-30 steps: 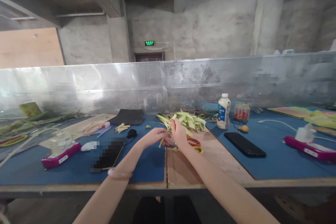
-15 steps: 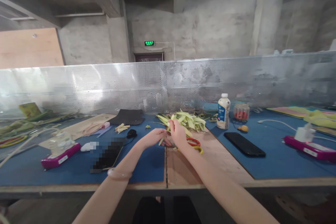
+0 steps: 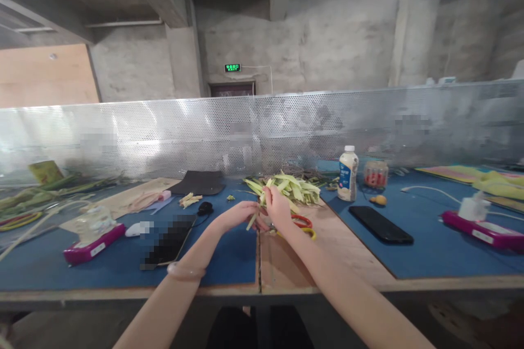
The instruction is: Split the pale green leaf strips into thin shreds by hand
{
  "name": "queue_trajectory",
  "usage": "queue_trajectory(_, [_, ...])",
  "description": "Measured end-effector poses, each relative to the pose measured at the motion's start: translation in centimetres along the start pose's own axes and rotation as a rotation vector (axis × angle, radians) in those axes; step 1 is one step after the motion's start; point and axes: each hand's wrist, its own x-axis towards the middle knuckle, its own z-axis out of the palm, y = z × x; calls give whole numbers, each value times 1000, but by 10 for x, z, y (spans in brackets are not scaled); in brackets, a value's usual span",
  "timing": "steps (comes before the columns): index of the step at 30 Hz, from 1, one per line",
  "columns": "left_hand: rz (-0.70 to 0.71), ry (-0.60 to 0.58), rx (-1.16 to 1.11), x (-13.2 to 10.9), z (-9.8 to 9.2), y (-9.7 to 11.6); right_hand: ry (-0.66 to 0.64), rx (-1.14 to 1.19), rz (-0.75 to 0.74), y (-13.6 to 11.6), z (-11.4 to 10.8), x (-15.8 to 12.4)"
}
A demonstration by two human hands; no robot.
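Note:
Over the middle of the table, my left hand (image 3: 244, 215) is closed with its fingers curled around a pale green leaf strip (image 3: 250, 222), whose end pokes out below. Right beside it, my right hand (image 3: 279, 208) is closed in a pinch, thumb up; what lies between its fingers is hidden. Just behind both hands spreads a loose pile of pale green leaf strips (image 3: 301, 188). Scissors with red and yellow handles (image 3: 308, 232) lie on the wooden board (image 3: 339, 245), partly covered by my right wrist.
To the right stand a white bottle (image 3: 347, 174) and a jar (image 3: 375, 174), with a black phone (image 3: 380, 224) before them. Purple power strips (image 3: 94, 244) lie at both sides. Left are a dark phone (image 3: 170, 242) and a white mouse (image 3: 137, 228). A perforated metal panel (image 3: 184, 136) closes the back.
My hands stay in almost the same place. The left fingers have shifted slightly, and the end of the leaf strip beneath them sits a little lower.

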Motion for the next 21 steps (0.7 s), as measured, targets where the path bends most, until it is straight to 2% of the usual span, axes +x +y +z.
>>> queue_trajectory(4, [-31, -44, -68, -4, 1, 2, 4, 13, -6, 3, -1, 1])
queue_trajectory(7, [2, -56, -59, -6, 0, 3, 9, -3, -7, 5, -1, 2])
queue_trajectory(11, [99, 43, 74, -2, -4, -1, 20, -6, -4, 5, -1, 3])
queue_trajectory(14, [97, 109, 118, 1, -8, -6, 30, 26, -9, 5, 0, 2])
queue_trajectory(21, [49, 50, -63, 1, -5, -7, 63, 184, -30, 5, 0, 3])
